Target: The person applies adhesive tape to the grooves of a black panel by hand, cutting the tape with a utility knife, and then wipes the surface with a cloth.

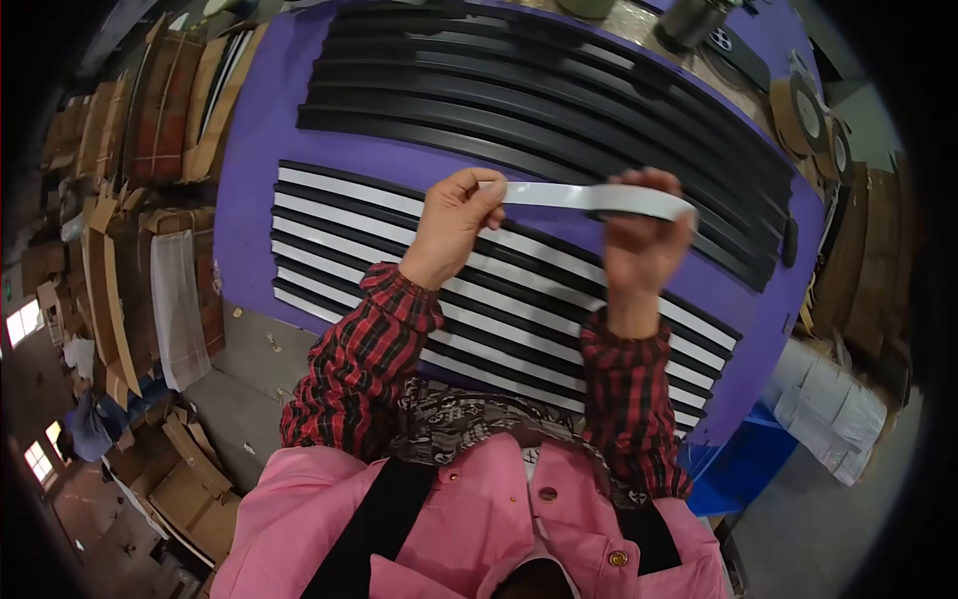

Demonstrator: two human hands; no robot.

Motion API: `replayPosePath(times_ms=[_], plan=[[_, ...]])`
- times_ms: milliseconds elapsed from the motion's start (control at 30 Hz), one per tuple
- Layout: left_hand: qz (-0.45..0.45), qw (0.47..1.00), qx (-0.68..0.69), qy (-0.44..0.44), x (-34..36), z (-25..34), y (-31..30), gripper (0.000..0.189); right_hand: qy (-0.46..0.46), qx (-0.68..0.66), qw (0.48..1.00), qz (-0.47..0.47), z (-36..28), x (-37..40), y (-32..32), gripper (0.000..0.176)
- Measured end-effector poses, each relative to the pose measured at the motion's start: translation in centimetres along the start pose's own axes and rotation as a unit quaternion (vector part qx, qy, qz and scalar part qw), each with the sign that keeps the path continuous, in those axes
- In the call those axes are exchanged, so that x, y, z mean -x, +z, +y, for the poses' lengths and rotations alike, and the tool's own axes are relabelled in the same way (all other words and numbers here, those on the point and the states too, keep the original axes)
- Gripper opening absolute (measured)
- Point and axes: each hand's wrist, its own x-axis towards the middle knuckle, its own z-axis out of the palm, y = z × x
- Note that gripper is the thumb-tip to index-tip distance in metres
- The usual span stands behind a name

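My left hand (pixel 451 225) pinches the free end of white tape (pixel 549 195) between thumb and fingers. A length of that tape runs level to the right, to the tape roll (pixel 654 204). Around the roll is my right hand (pixel 644 250), slightly smeared by motion, its fingers behind and on top of it. Below both hands lie several black strips with white tape along them (pixel 339 233), side by side. Farther back sits a second group of plain black strips (pixel 469 90), with no white on them. The tape is held above the strips.
The purple table (pixel 261 120) carries everything. At its right edge stand brown tape rolls (pixel 798 112); at the back are a phone (pixel 726 42) and a dark cup (pixel 689 22). Cardboard boxes (pixel 165 110) line the left, and a blue bin (pixel 750 464) is at lower right.
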Motion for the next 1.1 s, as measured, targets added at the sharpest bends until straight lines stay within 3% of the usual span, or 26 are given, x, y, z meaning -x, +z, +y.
replayPosePath(times_ms=[33, 167, 233, 267, 300, 333, 367, 400, 467, 500, 600, 667, 733, 800, 867, 900, 967, 1000, 1067, 1100], plan=[[0.02, 0.997, -0.08, 0.01, -0.3, 1.2, -3.3, 0.013, -0.019, -0.046, 0.997, -0.05, -2.0, -0.6, -2.0, 0.04], [0.143, 0.962, -0.23, 0.023, -2.8, 7.3, -18.2, 0.018, -0.076, -0.061, 0.995, -0.015, -8.2, -0.1, -7.2, 0.039], [0.194, 0.94, -0.28, 0.008, -4.4, 9.9, -22.0, 0.017, -0.11, 0.14, 0.981, 0.079, -8.7, 0.0, -9.5, 0.032], [0.219, 0.927, -0.305, -0.015, -5.1, 10.9, -23.1, 0.016, -0.108, 0.139, 0.981, 0.082, -8.9, -0.4, -10.7, 0.032], [0.209, 0.928, -0.307, -0.032, -6.1, 11.2, -24.0, 0.015, -0.112, 0.35, 0.926, 0.084, -9.0, -0.8, -11.8, 0.028], [0.207, 0.928, -0.308, -0.034, -7.1, 11.5, -25.0, 0.015, -0.111, 0.545, 0.827, 0.083, -8.5, -1.3, -11.6, 0.024], [0.204, 0.915, -0.346, -0.038, -7.9, 11.4, -25.7, 0.013, -0.113, 0.637, 0.758, 0.08, -8.2, -1.6, -11.5, 0.019], [0.2, 0.901, -0.382, -0.042, -8.5, 11.2, -26.1, 0.011, -0.112, 0.639, 0.756, 0.085, -8.1, -1.8, -11.8, 0.019], [0.203, 0.902, -0.379, -0.025, -9.2, 10.6, -26.8, 0.011, -0.064, 0.783, 0.609, 0.109, -8.4, -2.3, -12.6, 0.024], [0.21, 0.902, -0.377, -0.006, -9.4, 10.4, -26.9, 0.01, -0.088, 0.808, 0.572, 0.111, -8.0, -2.3, -11.8, 0.028], [0.221, 0.897, -0.384, 0.001, -9.6, 9.9, -26.8, 0.012, -0.097, 0.81, 0.565, 0.127, -7.6, -2.3, -11.5, 0.03], [0.232, 0.884, -0.405, 0.002, -9.4, 10.0, -26.7, 0.015, -0.057, 0.846, 0.512, 0.139, -7.4, -2.3, -11.9, 0.037], [0.23, 0.868, -0.439, 0.011, -9.9, 9.5, -29.0, 0.019, -0.011, 0.899, 0.415, 0.136, -7.6, -2.4, -12.6, 0.047], [0.227, 0.867, -0.444, 0.02, -10.8, 8.4, -31.8, 0.023, -0.056, 0.937, 0.314, 0.14, -6.8, -2.1, -12.4, 0.049], [0.227, 0.86, -0.455, 0.045, -11.9, 8.0, -35.3, 0.026, -0.142, 0.922, 0.333, 0.137, -6.2, -2.1, -12.3, 0.044], [0.249, 0.837, -0.486, 0.046, -11.7, 8.2, -34.4, 0.03, -0.135, 0.923, 0.342, 0.113, -6.2, -2.1, -11.5, 0.04], [0.295, 0.736, -0.608, 0.053, -10.3, 9.6, -29.4, 0.033, -0.176, 0.907, 0.367, 0.105, -5.9, -2.1, -11.0, 0.035], [0.292, 0.736, -0.608, 0.057, -10.1, 9.4, -28.7, 0.033, -0.179, 0.907, 0.366, 0.109, -5.9, -2.1, -11.0, 0.035], [0.325, 0.555, -0.753, 0.137, -10.1, 9.3, -27.6, 0.03, -0.2, 0.906, 0.362, 0.094, -5.6, -2.3, -10.7, 0.034], [0.27, 0.636, -0.697, 0.192, -10.1, 8.2, -23.0, 0.026, -0.217, 0.898, 0.374, 0.087, -5.5, -2.3, -10.6, 0.034]])
